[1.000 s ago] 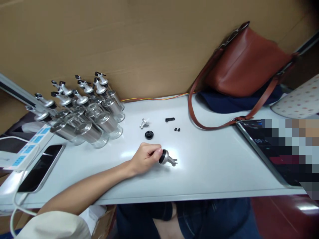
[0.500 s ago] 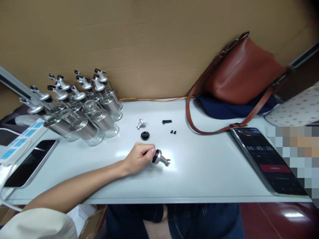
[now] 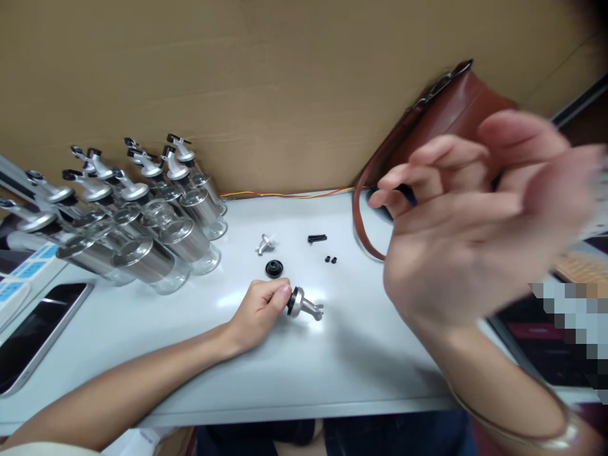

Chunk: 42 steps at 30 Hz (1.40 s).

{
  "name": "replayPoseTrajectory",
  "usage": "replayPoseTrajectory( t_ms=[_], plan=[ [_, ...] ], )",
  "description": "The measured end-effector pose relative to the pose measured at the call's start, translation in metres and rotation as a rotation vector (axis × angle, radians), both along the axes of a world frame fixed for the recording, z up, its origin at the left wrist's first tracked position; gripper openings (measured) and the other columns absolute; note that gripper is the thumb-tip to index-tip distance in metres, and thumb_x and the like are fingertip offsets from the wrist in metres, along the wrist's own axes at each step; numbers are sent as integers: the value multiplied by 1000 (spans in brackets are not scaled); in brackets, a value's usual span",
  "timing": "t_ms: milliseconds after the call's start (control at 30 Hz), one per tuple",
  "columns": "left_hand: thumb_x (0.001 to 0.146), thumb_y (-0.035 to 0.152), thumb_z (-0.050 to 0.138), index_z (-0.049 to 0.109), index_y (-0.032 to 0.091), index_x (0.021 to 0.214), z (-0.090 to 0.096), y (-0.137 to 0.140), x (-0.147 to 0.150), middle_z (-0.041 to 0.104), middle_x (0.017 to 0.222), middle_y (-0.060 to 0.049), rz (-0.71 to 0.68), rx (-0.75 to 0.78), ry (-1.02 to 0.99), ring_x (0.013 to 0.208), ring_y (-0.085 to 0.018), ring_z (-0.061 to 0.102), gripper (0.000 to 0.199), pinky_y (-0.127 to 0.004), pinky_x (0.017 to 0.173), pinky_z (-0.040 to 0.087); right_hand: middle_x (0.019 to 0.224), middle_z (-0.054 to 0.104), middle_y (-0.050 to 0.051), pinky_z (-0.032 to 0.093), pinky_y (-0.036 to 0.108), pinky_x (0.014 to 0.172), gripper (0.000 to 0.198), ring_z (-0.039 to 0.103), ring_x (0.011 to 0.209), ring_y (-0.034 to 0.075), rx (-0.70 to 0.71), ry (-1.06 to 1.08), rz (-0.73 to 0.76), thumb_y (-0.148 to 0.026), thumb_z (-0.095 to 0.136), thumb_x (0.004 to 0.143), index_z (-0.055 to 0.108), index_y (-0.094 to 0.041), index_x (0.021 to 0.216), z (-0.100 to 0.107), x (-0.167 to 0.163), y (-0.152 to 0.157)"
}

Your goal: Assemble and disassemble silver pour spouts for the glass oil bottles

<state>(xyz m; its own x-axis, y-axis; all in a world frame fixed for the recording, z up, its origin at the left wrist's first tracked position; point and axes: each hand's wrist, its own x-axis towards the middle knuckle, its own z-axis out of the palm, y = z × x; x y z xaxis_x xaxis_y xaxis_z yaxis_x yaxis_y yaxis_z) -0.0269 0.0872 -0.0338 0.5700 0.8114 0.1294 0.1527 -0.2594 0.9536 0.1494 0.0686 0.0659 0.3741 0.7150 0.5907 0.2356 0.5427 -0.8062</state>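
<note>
My left hand (image 3: 260, 313) rests over the middle of the table, closed around the black stopper end of a silver bottle pourer (image 3: 306, 305). The pourer's forked spout points right. Just beyond that hand lie a round black stopper (image 3: 274, 268) and another small silver pourer top (image 3: 266, 244). Two thin black pieces (image 3: 317, 239) lie side by side farther right, with two tiny black plugs (image 3: 331, 259) nearer me. My right hand (image 3: 470, 234) is raised close to the camera, palm showing and fingers apart and partly curled. Nothing shows in it, though motion blurs it.
Several glass bottles (image 3: 152, 259) with silver pourers crowd the left side. Near them are a phone (image 3: 42, 335) and a white power strip (image 3: 33, 272). A brown bag (image 3: 479, 95) and another phone (image 3: 536, 354) sit at the right, partly behind my right hand.
My right hand has come into view from the right, raised in front of the bag and phone. My left hand keeps hold of the pourer. The view has shifted slightly.
</note>
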Motion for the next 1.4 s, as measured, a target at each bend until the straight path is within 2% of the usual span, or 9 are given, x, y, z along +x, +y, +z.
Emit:
replayPoseTrajectory(
  t_ms=[100,200,267,533,767,1000,1067,1233,1400],
  plan=[
    [89,62,36,32,19,58,-1,1,1,28,51,5,31,-77,4,47,-8,27,53,-22,44,24,77,46,-1,45,25,62,10,53,66,13,-69,-6,92,-29,34,95,40,-25,88,-20,-1,13],
    [88,64,36,36,19,61,0,1,1,30,52,6,54,-137,-24,48,-8,27,52,-22,44,25,65,52,-2,38,24,59,23,49,60,12,-358,-566,509,-36,45,92,49,-21,76,-37,0,20],
    [87,66,35,36,19,63,2,0,1,31,52,6,61,-131,-28,48,-9,26,52,-22,43,24,60,53,-2,33,24,57,33,46,56,10,-443,-755,627,-39,46,93,52,-18,69,-42,2,20],
    [89,57,44,42,21,84,-5,-2,0,40,64,6,146,-127,-126,48,-8,34,37,-20,45,31,59,56,-2,31,23,53,32,45,53,10,-561,-780,692,-42,54,88,61,-16,70,-37,6,12],
    [90,35,54,46,24,100,-6,-2,1,44,93,-2,101,272,-237,76,-12,49,17,-22,63,46,64,56,-3,34,24,57,9,47,57,12,-621,-918,693,-27,56,78,59,-19,80,-39,7,9],
    [79,20,64,44,28,121,-5,-3,3,37,114,-6,80,351,-268,95,-16,51,47,-25,74,51,80,61,1,38,26,62,17,55,67,17,-670,-797,653,-32,52,84,47,-22,97,-40,6,8],
    [77,18,66,42,29,120,-7,-2,3,39,113,-5,110,378,-262,94,-15,51,50,-25,77,49,78,61,-1,37,25,61,16,54,66,16,-635,-724,636,-30,52,84,43,-23,95,-40,4,9],
    [85,30,63,47,23,102,-9,2,2,49,99,-3,123,286,-210,89,-14,50,24,-26,79,44,77,58,-1,36,24,60,21,53,64,15,-543,-780,635,-41,52,88,44,-22,91,-44,0,10],
    [85,49,59,47,21,92,-7,2,1,52,90,-2,58,178,-242,78,-13,48,32,-25,73,42,78,60,1,35,25,62,31,55,67,17,-383,-901,566,-49,59,84,51,-19,85,-46,2,13]
  ],
)
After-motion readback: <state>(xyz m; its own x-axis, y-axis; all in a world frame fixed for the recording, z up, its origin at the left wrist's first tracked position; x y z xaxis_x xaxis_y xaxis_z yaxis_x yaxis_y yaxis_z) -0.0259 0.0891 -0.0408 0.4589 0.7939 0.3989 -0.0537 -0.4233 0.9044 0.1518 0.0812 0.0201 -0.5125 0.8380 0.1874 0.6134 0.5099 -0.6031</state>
